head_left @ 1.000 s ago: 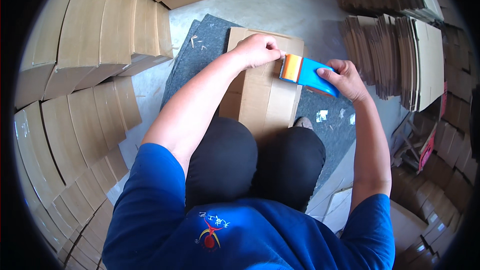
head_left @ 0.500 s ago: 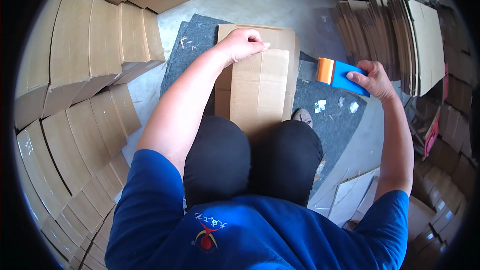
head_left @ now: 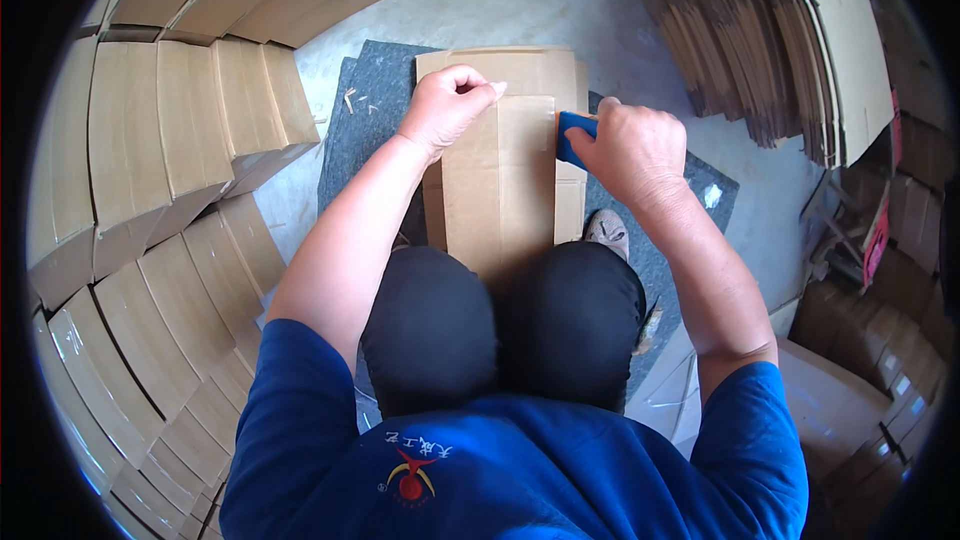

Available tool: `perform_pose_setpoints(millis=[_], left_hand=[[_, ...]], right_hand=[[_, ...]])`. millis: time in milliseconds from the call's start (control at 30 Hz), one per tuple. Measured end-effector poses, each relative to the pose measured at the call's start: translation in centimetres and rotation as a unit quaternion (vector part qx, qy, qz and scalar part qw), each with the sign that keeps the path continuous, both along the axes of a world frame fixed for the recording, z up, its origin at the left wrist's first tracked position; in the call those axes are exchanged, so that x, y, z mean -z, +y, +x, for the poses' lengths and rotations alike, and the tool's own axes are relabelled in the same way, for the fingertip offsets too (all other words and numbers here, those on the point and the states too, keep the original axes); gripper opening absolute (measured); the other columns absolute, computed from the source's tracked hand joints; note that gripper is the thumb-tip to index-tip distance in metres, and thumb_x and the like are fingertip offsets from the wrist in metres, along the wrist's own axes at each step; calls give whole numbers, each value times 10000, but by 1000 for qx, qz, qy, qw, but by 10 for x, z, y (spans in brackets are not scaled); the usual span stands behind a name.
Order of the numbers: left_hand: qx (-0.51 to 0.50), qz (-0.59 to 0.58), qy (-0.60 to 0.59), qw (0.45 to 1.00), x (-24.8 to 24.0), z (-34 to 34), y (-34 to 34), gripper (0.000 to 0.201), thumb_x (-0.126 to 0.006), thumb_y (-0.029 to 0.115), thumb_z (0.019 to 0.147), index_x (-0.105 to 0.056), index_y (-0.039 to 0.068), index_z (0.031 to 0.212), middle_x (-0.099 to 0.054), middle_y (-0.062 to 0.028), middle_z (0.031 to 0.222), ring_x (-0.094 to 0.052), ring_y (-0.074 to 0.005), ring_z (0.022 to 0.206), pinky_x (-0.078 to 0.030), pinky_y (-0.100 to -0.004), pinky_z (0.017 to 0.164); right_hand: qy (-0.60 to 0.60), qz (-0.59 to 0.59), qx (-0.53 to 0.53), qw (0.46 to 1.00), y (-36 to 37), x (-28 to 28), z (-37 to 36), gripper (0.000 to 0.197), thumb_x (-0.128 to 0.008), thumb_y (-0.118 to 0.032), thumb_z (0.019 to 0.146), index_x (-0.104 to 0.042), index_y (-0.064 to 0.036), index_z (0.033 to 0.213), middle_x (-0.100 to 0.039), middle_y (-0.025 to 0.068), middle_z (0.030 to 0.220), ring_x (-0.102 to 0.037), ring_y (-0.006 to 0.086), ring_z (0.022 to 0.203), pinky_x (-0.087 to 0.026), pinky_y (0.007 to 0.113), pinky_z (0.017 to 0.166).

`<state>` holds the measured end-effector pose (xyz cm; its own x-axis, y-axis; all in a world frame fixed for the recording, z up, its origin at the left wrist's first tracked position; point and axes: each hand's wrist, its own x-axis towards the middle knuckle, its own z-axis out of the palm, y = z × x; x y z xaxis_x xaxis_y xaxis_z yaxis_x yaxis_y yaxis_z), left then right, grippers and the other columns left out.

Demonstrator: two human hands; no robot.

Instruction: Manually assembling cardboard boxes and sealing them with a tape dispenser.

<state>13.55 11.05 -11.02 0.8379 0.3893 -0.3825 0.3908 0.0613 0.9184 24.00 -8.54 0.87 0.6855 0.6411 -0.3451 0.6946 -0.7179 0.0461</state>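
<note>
Cardboard box (head_left: 505, 180), folded flat, lies lengthwise on the grey mat (head_left: 365, 130) in front of your knees, and both your hands are on it. Your right hand (head_left: 635, 150) is clenched around the blue tape dispenser (head_left: 575, 132), which now sits against the box's right edge; half a second ago you held it out to the right, well clear of the cardboard, with its orange roll showing. That roll is now hidden under your hand. The move reads as you bringing the dispenser back in to lay a strip along that edge. Your left hand (head_left: 450, 105) is curled into a loose fist near the box's top left, knuckles down, pinning the flap much as it did before.

Further out, finished closed boxes (head_left: 160, 140) are stacked in rows on your left. Flat unfolded cartons (head_left: 790, 50) stand on edge at your upper right. No open container shows, so nothing can be said of contents.
</note>
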Motion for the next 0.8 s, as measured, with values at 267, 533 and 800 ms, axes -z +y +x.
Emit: perform_pose_setpoints(millis=[267,533,800], left_hand=[[-228,-282,119,924,60,-22,-8,705,-448,618,946,-511,81,1398,-523,-142,1388,-482,-242,1242,-359,-373,1063],[-55,328,344,878,28,-58,23,650,-629,419,885,-430,163,1449,-341,-111,1541,-291,-325,1433,-246,-542,1134],[-6,-261,-67,963,-178,-47,-60,549,-461,496,1025,-574,-10,1206,-576,-49,1038,-560,-136,938,-483,-286,832]], right_hand=[[1,92,-131,987,-34,131,-26,473,-555,-123,812,-547,-33,1276,-701,83,732,-696,242,661,-525,408,642],[-9,186,115,976,-74,72,5,264,-709,-346,796,-707,-112,919,-716,167,822,-707,316,729,-557,426,698],[357,652,94,662,-131,-70,-12,345,-796,-206,839,-686,11,1084,-712,65,977,-656,115,871,-539,268,809]])
